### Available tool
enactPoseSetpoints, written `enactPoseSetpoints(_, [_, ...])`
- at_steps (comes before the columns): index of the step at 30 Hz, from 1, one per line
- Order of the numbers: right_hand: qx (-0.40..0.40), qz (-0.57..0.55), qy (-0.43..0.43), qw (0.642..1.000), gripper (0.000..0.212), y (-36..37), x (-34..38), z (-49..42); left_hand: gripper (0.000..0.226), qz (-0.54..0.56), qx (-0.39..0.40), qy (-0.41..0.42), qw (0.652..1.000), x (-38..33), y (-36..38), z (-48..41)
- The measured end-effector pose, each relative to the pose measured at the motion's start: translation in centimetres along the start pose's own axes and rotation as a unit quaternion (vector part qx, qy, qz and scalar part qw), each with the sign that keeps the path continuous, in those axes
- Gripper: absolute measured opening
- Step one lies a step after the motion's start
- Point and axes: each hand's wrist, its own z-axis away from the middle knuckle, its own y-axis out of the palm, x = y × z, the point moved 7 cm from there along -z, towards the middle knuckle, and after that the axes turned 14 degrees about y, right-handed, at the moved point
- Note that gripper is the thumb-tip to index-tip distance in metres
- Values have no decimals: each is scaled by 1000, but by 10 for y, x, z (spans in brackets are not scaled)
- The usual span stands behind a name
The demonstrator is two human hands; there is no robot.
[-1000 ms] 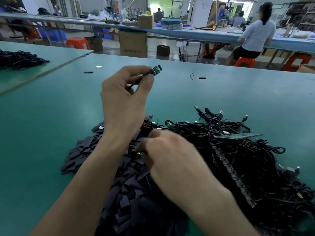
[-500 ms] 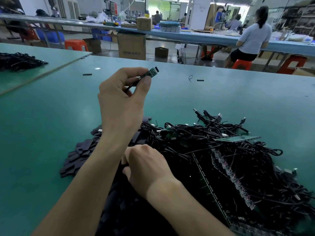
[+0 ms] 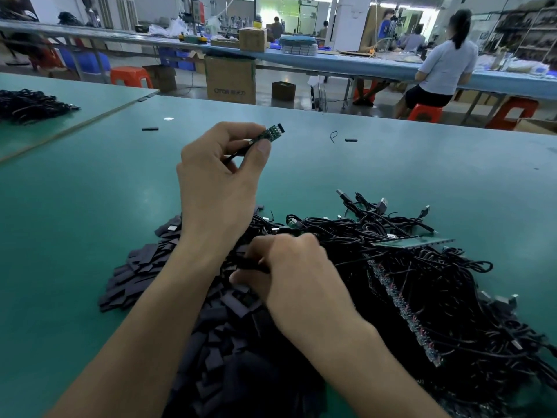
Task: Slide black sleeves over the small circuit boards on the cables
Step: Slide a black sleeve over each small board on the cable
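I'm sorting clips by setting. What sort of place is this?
Probably an electronics assembly workshop: a green worktable, a heap of black cables beside a pile of black sleeves, a small circuit board pinched in the left hand, and another worker seated at a further bench.

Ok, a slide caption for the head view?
Left hand holds up a bare circuit board while right hand reaches into black sleeves.

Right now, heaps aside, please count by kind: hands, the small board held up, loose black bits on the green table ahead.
Hands: 2, left hand, right hand
Small board: 1
Short black pieces: 2
Black wire curl: 1
Total: 6
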Motion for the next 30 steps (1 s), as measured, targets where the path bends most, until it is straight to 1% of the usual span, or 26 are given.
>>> enactPoseSetpoints(2, [-38, -36, -4, 999, 21, -17, -4, 0, 19, 0, 10, -7, 1000, 2, 2, 1])
enactPoseSetpoints(5, [-139, -111, -39, 983, 28, -50, -5, 2, 18, 5, 42, -23, 999, 4, 9, 4])
enactPoseSetpoints(7, [-159, -126, -44, 978, 27, -63, -10, 0, 16, 12, 61, -26, 998, 4, 14, 6])
enactPoseSetpoints(10, [-117, -103, 3, 988, 35, -66, -30, -9, 15, 44, 75, -36, 996, 2, 19, 11])
enactPoseSetpoints(11, [-98, -121, 21, 988, 34, -65, -38, -11, 14, 56, 84, -38, 994, 0, 22, 12])
enactPoseSetpoints(13, [-60, -192, 36, 979, 15, -65, -44, -13, 14, 80, 115, -42, 989, -2, 27, 14])
enactPoseSetpoints(15, [-36, -270, 41, 961, 19, -65, -47, -12, 15, 106, 151, -44, 982, -5, 33, 17])
enactPoseSetpoints(17, [-19, -313, 41, 949, 11, -66, -47, -11, 14, 132, 170, -53, 975, -8, 36, 18])
enactPoseSetpoints(18, [-15, -314, 38, 948, 8, -67, -47, -11, 14, 142, 172, -57, 973, -8, 36, 18])
enactPoseSetpoints(24, [-46, -241, 30, 969, 19, -72, -45, -11, 14, 147, 183, -43, 971, -10, 36, 18])
enactPoseSetpoints(25, [-54, -237, 32, 970, 18, -74, -44, -11, 13, 152, 187, -41, 970, -10, 36, 18])
enactPoseSetpoints(27, [-58, -259, 34, 964, 7, -77, -44, -9, 11, 159, 192, -36, 968, -11, 36, 18])
enactPoseSetpoints(29, [-71, -290, 36, 954, 24, -80, -45, -7, 11, 162, 195, -36, 967, -11, 36, 18])
enactPoseSetpoints(30, [-88, -302, 30, 949, 27, -84, -45, -5, 12, 161, 197, -35, 967, -10, 37, 19])
